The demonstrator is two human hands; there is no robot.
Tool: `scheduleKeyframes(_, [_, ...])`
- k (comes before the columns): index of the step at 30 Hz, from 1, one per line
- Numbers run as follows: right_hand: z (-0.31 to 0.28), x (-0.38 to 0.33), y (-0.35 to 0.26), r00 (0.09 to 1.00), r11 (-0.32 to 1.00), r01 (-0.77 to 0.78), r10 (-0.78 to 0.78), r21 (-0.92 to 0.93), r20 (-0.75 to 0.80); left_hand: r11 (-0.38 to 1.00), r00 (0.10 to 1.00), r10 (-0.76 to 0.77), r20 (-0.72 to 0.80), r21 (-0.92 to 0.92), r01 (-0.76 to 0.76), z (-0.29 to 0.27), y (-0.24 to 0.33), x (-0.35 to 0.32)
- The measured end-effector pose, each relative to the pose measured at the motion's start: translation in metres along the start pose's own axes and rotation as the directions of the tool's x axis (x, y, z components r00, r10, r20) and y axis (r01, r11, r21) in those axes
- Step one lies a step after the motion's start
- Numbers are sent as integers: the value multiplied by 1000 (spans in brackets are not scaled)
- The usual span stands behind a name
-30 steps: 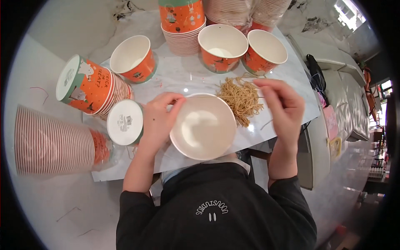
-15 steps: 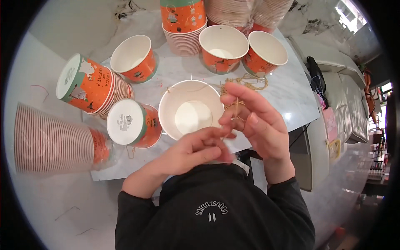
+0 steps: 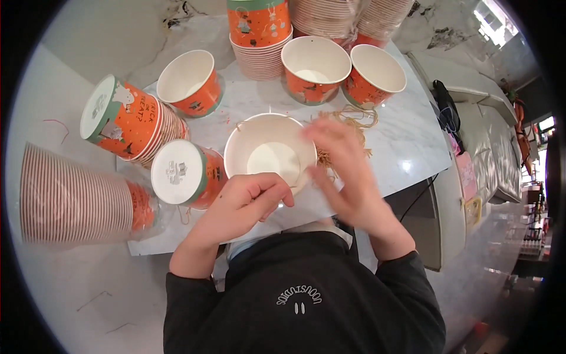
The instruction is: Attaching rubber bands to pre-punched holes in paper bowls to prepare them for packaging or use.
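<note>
**Hands at the white cup, straw pile behind**

While your left hand [image 3: 244,197] sits curled at the near rim of the white cup [image 3: 270,154], fingers bent in, thumb toward the rim, I can't tell if it pinches anything; likely it steadies the cup. Your right hand [image 3: 345,171] is motion-blurred, fingers spread apart and loose, nothing clearly held, hovering over the cup's right edge and the straw pile [image 3: 348,127].

Cup: upright, mouth open, looks empty, centred on the marble table [image 3: 407,153], just beyond both hands. Probably kept close so either hand reaches it. Straw: tan strands just right of and behind the cup, partly hidden by the right hand; touching or not, can't tell.

Around it:
- Upside-down orange cup [image 3: 186,174] touching the white cup's left side, base up.
- Lying stack of orange cups [image 3: 127,121] further left, another striped stack [image 3: 76,194] near the table's left edge.
- Three upright open orange cups [image 3: 188,82] [image 3: 312,68] [image 3: 374,74] at the back, plus a standing stack [image 3: 259,35].

Dark sleeves come in from the lower edge.
</note>
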State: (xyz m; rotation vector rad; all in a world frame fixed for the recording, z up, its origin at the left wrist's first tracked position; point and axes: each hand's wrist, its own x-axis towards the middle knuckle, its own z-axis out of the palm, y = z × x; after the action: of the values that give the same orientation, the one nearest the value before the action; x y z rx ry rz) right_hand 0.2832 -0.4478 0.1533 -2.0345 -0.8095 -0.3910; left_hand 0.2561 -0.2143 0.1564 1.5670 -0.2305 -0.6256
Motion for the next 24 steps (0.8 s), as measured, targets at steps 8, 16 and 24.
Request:
scheduleKeyframes(8, [9,-5,-16,893,794,-428,297,433,338,995,995,-34,-91,86,41,-6,3,-5])
scheduleKeyframes(16, [-4,1,-8,980,971,-149,120,188,156,854,948,311,-67,458,-248,7,-9,10])
scheduleKeyframes(24, [-17,4,-1,996,998,-39,42,39,-85,871,959,249,-134,464,-161,6,-17,20])
